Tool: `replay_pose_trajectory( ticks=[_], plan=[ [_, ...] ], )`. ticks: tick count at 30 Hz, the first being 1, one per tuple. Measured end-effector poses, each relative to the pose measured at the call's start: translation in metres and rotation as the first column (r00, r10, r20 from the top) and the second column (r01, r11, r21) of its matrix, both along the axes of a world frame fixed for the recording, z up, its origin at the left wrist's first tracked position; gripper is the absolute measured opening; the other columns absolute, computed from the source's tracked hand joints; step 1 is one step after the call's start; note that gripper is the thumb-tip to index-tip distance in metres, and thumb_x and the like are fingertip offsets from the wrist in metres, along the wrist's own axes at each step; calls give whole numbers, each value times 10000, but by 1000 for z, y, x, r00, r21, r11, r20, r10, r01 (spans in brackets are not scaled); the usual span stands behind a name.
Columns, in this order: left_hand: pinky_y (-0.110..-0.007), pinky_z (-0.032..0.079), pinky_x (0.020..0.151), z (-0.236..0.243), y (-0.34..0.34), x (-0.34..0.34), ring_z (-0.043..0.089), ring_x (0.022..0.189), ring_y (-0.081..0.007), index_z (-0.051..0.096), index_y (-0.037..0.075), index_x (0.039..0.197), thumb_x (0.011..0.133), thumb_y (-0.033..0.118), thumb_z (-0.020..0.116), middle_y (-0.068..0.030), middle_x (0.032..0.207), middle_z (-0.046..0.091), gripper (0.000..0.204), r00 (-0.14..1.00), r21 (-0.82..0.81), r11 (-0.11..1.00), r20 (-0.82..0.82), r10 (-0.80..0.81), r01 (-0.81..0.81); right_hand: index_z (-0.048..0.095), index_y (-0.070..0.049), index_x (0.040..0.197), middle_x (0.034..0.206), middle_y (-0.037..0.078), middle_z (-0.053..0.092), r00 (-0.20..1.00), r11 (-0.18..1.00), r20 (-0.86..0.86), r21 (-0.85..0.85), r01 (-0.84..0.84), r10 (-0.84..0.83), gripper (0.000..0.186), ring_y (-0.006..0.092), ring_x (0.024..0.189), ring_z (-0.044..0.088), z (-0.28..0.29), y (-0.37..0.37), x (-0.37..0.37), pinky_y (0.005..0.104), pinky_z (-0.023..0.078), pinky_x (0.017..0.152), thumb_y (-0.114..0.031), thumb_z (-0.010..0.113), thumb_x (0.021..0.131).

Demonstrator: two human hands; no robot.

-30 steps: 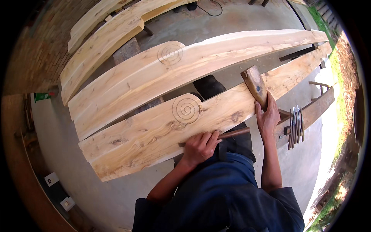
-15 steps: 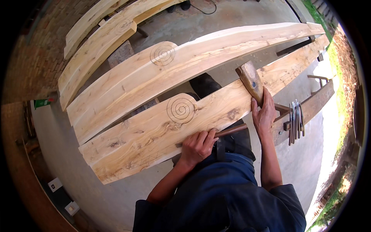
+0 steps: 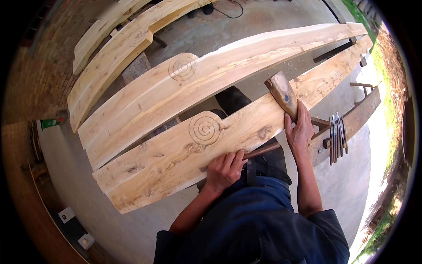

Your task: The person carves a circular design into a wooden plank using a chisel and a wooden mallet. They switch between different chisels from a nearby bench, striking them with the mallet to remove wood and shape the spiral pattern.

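A long pale board (image 3: 250, 119) with a pencilled spiral (image 3: 205, 128) lies across in front of me. My left hand (image 3: 224, 170) is closed round a long brown rod, seemingly a chisel (image 3: 264, 150), at the board's near edge. The rod's dark left end touches or lies just over the wood; its right end sticks out past my fingers toward my body. My right hand (image 3: 300, 132) grips the lower end of a worn, blocky wooden mallet (image 3: 282, 94). The mallet's upper part is over the board, and the fingers behind it are partly hidden.
A second spiral-marked board (image 3: 176, 99) runs parallel beyond the first, and more carved timbers (image 3: 115, 57) stand at the far left. Several slender metal tools (image 3: 336, 138) hang in a rack on a wooden beam (image 3: 365, 108) at the right. A cable (image 3: 235, 16) lies on the floor.
The view has shifted slightly. Both hands keep their grips, with the rod and the mallet in almost the same places on the board.
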State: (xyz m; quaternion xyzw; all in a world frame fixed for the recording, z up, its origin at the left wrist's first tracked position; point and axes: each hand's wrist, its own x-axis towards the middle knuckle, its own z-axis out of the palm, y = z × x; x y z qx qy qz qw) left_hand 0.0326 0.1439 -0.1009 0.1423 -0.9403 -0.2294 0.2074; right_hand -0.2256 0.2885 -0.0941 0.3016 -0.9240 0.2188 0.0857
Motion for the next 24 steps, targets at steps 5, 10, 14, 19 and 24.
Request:
replay_pose_trajectory(
  ticks=[5,10,14,19,24],
  plan=[
    [-396,540,616,0,1,-1,665,703,-262,780,106,1216,857,221,815,-53,885,652,379,1000,-22,1000,-3,10,-10,562,-23,1502,1402,219,681,1000,1000,-8,0,-2,2,630,392,1282,673,1,0,1,458,571,1033,-131,797,927],
    [-367,545,624,1,0,0,657,723,-220,775,96,1202,884,257,819,-30,867,619,359,1000,-54,999,15,2,-1,575,-24,1492,1398,220,684,1000,1000,2,17,23,-23,622,389,1280,677,-1,0,2,457,573,1033,-136,802,924],
    [-384,544,622,-2,-1,4,667,709,-252,782,102,1213,849,227,826,-39,877,643,388,1000,-42,999,-2,14,-14,588,-27,1480,1385,216,693,1000,1000,0,-9,3,-3,611,386,1258,689,-1,-5,5,451,582,1014,-140,806,920],
    [-358,537,628,0,-4,-1,646,723,-210,762,92,1224,901,260,809,-27,853,602,367,1000,-66,998,8,-20,21,579,-11,1475,1376,216,691,999,1000,-31,-4,21,-21,611,390,1241,690,2,0,2,452,584,1001,-129,798,917],
    [-402,503,561,-8,0,2,628,654,-235,767,99,1203,940,270,755,-40,810,582,314,999,-110,993,6,-38,38,558,21,1462,1372,227,670,1000,1000,-2,3,-13,13,642,400,1272,664,10,2,0,455,573,1032,-163,805,899]
  ],
)
